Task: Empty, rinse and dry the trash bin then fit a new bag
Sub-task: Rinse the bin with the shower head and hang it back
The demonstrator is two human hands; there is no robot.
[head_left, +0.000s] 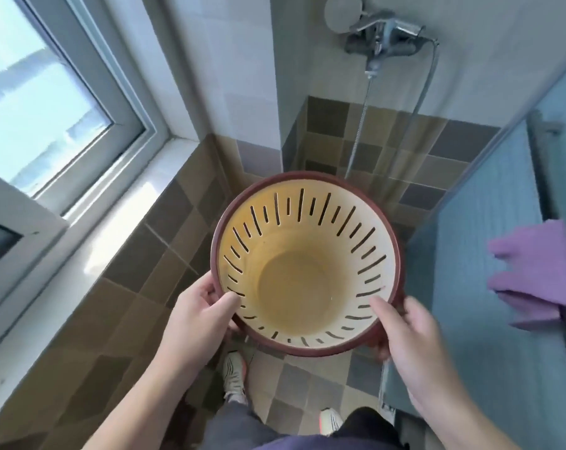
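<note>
Two hands grip the slotted trash bin [306, 264] by its rim, left hand [197, 315] at 8 o'clock, right hand [411, 332] at 4; no writing is seen.

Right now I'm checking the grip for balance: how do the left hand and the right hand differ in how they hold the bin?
The left hand grips the bin at its lower-left rim; the right hand grips the lower-right rim. The left hand's fingers curl under the rim and are mostly hidden; the right hand lies lower and nearer the camera. Both put a thumb over the rim, inside the slotted wall.
</note>
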